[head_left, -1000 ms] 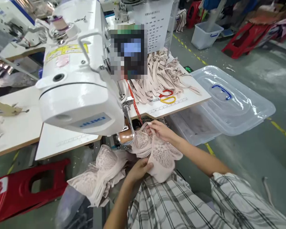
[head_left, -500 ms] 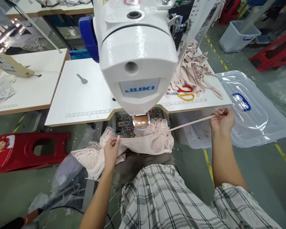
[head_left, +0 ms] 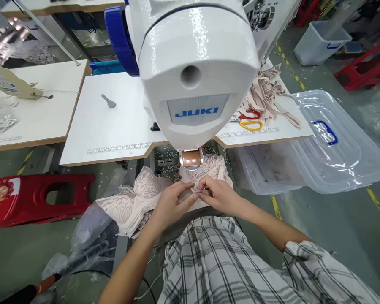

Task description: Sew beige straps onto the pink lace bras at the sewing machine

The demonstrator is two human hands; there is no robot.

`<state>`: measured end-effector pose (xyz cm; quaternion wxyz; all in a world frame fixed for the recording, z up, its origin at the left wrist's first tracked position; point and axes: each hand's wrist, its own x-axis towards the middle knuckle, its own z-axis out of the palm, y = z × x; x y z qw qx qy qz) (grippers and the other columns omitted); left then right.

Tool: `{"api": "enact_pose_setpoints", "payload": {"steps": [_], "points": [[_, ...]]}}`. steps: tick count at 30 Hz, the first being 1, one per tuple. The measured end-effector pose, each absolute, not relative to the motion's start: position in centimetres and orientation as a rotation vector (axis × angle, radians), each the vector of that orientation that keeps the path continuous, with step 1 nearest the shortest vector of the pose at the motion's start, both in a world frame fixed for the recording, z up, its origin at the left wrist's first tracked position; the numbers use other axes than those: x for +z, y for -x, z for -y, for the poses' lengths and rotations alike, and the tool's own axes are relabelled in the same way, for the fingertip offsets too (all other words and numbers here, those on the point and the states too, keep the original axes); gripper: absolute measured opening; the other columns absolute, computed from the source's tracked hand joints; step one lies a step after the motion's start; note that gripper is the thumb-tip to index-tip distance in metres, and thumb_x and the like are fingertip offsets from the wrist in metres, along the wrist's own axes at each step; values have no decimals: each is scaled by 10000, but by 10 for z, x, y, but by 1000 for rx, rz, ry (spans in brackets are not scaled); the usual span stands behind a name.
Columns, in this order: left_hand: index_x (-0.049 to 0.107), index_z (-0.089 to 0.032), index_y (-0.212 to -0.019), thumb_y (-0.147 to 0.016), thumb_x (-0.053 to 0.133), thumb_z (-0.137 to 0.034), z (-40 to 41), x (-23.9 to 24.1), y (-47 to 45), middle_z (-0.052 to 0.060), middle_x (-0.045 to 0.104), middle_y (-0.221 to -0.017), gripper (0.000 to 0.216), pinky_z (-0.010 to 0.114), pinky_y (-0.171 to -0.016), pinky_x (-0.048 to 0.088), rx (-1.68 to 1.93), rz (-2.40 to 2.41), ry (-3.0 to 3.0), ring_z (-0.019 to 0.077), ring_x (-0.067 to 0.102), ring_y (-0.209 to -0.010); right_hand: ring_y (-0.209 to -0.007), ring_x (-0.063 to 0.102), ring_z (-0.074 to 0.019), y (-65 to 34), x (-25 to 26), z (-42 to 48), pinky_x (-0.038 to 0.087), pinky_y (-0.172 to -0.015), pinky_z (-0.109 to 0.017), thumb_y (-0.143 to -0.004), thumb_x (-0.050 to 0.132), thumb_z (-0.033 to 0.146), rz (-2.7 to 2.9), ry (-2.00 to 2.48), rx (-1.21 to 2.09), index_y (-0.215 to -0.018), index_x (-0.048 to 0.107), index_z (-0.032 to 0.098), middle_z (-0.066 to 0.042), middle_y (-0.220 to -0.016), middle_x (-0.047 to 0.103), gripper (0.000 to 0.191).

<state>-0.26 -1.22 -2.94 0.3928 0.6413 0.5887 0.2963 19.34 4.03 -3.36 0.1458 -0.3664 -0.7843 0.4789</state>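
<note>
So both hands are right up close together just below the machine's nose. The left hand (head_left: 174, 200) and right hand (head_left: 221, 196) each pinch at the lacy beige garment (head_left: 220, 166), thumbs and fingers nearly meeting (can't tell which edge or strip they've got, the fingers cover it). It's over the lap, partly beneath the sewing machine head (head_left: 198, 76), and I'd guess the two-sided pinch is to keep a small bit of soft cloth lined up. More lacy pieces (head_left: 129, 202) lie in a heap on the left, probably there for an easy grab. Far right on the white tabletop (head_left: 114, 126), a tangle of beige strips (head_left: 266, 95) sits with scissors (head_left: 251, 125) at its near edge, handles facing right, which looks handy for the right hand.
</note>
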Motion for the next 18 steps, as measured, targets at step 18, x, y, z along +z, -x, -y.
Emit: {"api": "enact_pose_setpoints", "payload": {"steps": [18], "points": [[584, -181, -671, -881, 630, -446, 37, -53, -5, -18, 556, -633, 342, 224, -531, 323, 969, -1508, -1403, 110, 479, -579, -585, 498, -165, -187, -31, -46, 339, -536, -286, -871, 589, 457, 2329, 1103, 1698, -925, 707, 249, -18, -743, 643, 245]]}}
